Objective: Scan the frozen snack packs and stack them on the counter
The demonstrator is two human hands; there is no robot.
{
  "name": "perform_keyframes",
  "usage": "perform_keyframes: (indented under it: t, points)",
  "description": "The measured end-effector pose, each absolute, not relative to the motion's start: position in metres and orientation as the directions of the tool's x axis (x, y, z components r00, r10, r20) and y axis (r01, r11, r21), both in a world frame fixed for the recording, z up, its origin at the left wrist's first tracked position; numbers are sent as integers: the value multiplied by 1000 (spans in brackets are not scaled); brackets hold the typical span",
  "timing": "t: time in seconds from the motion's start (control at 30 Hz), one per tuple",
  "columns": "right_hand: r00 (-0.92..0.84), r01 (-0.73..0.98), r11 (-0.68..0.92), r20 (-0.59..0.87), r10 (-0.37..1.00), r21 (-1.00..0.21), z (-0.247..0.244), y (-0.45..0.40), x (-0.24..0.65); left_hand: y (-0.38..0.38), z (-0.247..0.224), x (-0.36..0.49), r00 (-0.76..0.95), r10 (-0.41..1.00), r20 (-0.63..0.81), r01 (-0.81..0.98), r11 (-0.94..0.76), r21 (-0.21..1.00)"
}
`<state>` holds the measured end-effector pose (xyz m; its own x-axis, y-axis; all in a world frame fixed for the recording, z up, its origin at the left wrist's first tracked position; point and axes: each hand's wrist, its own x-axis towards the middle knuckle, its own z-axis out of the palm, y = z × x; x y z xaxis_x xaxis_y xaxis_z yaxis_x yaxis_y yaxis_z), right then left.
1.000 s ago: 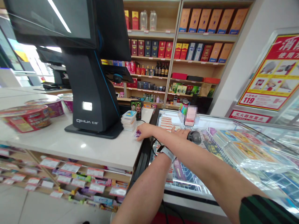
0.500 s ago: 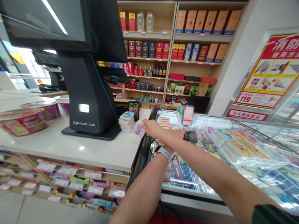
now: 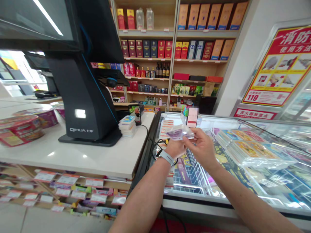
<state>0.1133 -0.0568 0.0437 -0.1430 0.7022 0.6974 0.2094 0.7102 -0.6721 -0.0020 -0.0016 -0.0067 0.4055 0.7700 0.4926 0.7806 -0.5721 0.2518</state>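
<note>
Packet [image 3: 178, 133] pinched betw. L hand [image 3: 174, 148] & R hand [image 3: 200, 145] above glass-top freezer [image 3: 257, 161], counter [image 3: 73, 155] alongside.

The single view comes from a camera worn on the person's head, looking forward and down from just above the left hand [image 3: 174, 149] and right hand [image 3: 201, 148], which sit near the lower middle of the frame around a clear plastic packet [image 3: 179, 132]. The wide lens takes in a lot and bends straight edges. The surface [image 3: 97, 158] and black checkout terminal [image 3: 82, 97] fill the near left, a glass-topped freezer [image 3: 255, 181] the near right. Wooden shelves [image 3: 148, 77] stand far ahead, and a red-and-yellow wall poster [image 3: 274, 72] is at far right.
</note>
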Motion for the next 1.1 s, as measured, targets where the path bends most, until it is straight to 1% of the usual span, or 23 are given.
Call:
perform_keyframes:
  t: [0.1, 0.2, 0.27, 0.43, 0.53, 0.67, 0.73, 0.8, 0.9, 1.0, 1.1]
  points:
    - [59, 223, 742, 769, 637, -632, 38, -51, 147, -4, -3, -4, 387, 730, 564, 792, -576, 202]
    - [196, 247, 741, 781, 593, -624, 35, -41, 174, -5, 0, -4, 370, 717, 591, 792, -576, 202]
    - [229, 241, 729, 768, 598, -640, 31, -35, 187, -5, 1, -4, 371, 718, 589, 783, -582, 217]
    - [236, 169, 681, 700, 674, -712, 16, -34, 201, -4, 0, -5, 367, 725, 583, 784, -578, 226]
    - [260, 190, 665, 690, 675, -722, 13, -35, 200, -3, 0, -5, 353, 731, 584, 787, -570, 238]
    - [375, 271, 621, 675, 635, -735, 14, -28, 204, -1, 2, -4, 343, 733, 587, 784, -568, 250]
    - [393, 300, 590, 661, 639, -749, 11, -20, 209, 0, 2, -4, 334, 731, 596, 784, -566, 255]
    - [371, 357, 547, 652, 661, -757, 6, -10, 215, 0, 3, -4, 328, 726, 604, 782, -568, 257]
    - [320, 525, 412, 621, 715, -745, -6, 3, 224, -1, 3, -4, 327, 723, 609, 784, -568, 252]
    - [277, 672, 272, 575, 770, -689, -18, 13, 228, 0, 4, -4, 323, 728, 605, 793, -557, 246]
    - [240, 767, 182, 538, 808, -615, -28, 20, 230, 1, 3, -4, 325, 730, 601, 797, -554, 242]
